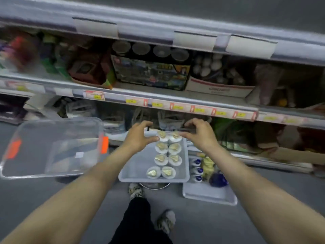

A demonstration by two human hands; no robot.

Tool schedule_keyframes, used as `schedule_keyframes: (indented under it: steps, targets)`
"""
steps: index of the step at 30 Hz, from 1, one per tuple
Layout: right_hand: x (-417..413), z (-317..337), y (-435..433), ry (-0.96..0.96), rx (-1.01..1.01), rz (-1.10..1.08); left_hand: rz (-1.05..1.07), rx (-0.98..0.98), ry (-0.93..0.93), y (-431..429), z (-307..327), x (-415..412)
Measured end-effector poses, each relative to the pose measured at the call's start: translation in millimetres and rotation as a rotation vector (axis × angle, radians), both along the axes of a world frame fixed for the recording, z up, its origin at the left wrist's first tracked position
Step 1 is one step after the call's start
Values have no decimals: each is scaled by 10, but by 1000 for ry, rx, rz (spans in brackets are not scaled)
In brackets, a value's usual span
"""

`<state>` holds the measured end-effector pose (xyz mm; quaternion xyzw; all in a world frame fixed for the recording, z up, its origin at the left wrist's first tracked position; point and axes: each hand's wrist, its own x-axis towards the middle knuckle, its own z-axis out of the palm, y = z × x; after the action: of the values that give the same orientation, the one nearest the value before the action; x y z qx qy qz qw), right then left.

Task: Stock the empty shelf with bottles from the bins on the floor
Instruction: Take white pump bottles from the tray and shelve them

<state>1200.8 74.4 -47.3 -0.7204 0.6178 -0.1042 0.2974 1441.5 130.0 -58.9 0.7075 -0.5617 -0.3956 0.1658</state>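
Note:
A grey bin (139, 166) on the floor holds several white bottles with gold caps (168, 160) in two rows. My left hand (140, 136) hovers at the bin's far end with curved fingers, its thumb touching the far left bottle (162, 135). My right hand (200, 134) mirrors it, thumb against the far right bottle (175, 136). Neither hand's fingers wrap a bottle. At the top of the view a grey shelf (193, 13) looks bare.
A clear plastic bin (51, 148) with orange latches sits on the floor at left. To the right, a second grey bin (209, 194) holds blue-capped bottles (197, 170). Packed shelves (151, 71) rise ahead. My feet (136, 191) stand behind the bins.

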Motion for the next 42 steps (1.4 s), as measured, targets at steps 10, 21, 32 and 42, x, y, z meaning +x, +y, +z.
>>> schedule_keyframes:
  steps: [10, 21, 32, 42]
  targets:
    - [-63, -2203, 793, -256, 523, -209, 191, 402, 244, 802, -2218, -74]
    - [-19, -3209, 1043, -382, 503, -219, 186, 294, 365, 814, -3096, -204]
    - [7, -2852, 818, -511, 481, -326, 269, 250, 361, 524, -2742, -160]
    - [30, -771, 325, -698, 196, -367, 326, -80, 593, -2, -648, -284]
